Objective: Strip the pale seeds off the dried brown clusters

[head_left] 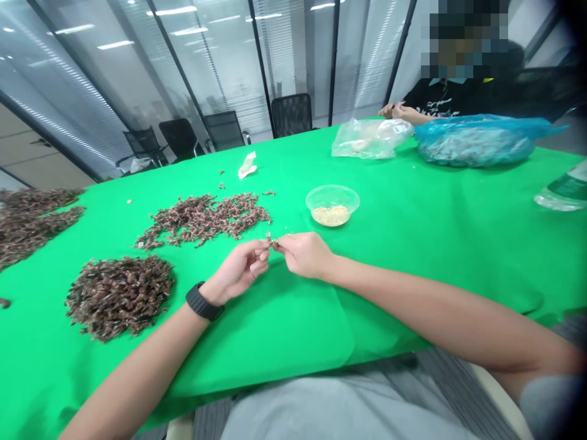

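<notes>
Fingertips of left hand (242,266) and right hand (308,255) pinch a small brown piece (274,245), the clear bowl (332,205) at its two o'clock; too hard a tug could scatter bits across the green cloth (284,330).

This looks like an office, probably a meeting room. Beyond the far edge of the green-covered table (426,244) stand 4 dark office chairs (292,115). Behind them runs a glass partition (233,61) in dark frames, with slatted blinds (287,73) and bright light strips (174,11) showing in it.
</notes>
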Tool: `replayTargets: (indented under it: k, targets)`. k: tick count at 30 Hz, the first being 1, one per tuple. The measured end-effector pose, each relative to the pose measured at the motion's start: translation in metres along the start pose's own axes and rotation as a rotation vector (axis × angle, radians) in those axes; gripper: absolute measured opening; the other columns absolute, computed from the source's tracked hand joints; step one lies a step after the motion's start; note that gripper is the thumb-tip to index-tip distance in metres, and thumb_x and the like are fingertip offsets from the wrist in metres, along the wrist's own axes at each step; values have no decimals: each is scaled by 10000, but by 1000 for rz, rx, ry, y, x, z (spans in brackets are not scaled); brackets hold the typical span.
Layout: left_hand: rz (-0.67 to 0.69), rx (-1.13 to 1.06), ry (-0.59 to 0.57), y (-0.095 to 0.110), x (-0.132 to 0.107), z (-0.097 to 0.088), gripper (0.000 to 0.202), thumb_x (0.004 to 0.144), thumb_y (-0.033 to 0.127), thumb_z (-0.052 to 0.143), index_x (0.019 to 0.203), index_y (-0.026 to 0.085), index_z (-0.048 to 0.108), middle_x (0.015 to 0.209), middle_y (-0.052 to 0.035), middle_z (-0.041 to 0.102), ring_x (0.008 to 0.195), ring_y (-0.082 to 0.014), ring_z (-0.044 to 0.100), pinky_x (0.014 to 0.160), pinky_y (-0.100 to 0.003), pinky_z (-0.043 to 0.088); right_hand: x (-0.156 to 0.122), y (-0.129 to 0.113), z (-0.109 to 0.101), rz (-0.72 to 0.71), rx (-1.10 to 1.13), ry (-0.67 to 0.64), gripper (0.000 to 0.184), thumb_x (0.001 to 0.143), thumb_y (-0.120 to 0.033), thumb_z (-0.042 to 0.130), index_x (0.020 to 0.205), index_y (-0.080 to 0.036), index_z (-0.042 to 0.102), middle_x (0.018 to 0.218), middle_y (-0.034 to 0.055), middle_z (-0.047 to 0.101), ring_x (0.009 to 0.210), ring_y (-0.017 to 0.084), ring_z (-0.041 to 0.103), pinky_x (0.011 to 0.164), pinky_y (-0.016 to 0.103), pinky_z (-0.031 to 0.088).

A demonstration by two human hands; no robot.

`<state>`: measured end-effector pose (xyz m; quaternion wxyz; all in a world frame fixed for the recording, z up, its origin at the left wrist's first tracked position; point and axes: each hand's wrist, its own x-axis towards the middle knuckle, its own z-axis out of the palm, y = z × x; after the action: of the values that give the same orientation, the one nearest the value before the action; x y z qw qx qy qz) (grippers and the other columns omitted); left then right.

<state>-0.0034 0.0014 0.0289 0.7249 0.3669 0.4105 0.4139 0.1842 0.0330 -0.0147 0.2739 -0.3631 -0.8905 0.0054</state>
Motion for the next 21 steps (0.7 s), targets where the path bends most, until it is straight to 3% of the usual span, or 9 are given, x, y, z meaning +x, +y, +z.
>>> replayTargets:
  k: [4, 7, 13, 21]
  targets:
    - [-170, -180, 20, 7, -1, 2, 105, 823, 124, 618, 731, 105, 571, 568, 70, 417, 368, 5, 305, 357, -131, 282, 0, 0, -2, -10, -32, -13, 256, 975, -220, 468, 870, -144, 688, 819, 103, 745, 708, 189, 644, 626, 299, 329]
    - [-180, -219, 38, 9, -2, 2, 129, 860, 86, 576, 732, 97, 565, 584, 66, 426, 361, 21, 300, 350, -110, 277, 0, 0, -1, -17, -48, -19, 241, 962, -200, 468, 879, -144, 687, 826, 102, 745, 723, 193, 650, 623, 303, 326]
    - [-84, -107, 50, 4, -2, 0, 108, 868, 96, 597, 762, 76, 609, 596, 63, 454, 371, 34, 249, 374, -105, 283, -1, 0, 2, -22, -57, -7, 216, 929, -175, 480, 860, -147, 683, 798, 96, 735, 699, 193, 640, 617, 307, 321]
    - [247, 238, 62, -8, -1, 7, 198, 783, 225, 724, 671, 120, 599, 565, 49, 499, 393, 13, 295, 414, -147, 237, -2, -2, 4, -7, -22, 14, 216, 925, -182, 488, 831, -149, 679, 780, 99, 731, 654, 186, 610, 625, 298, 330]
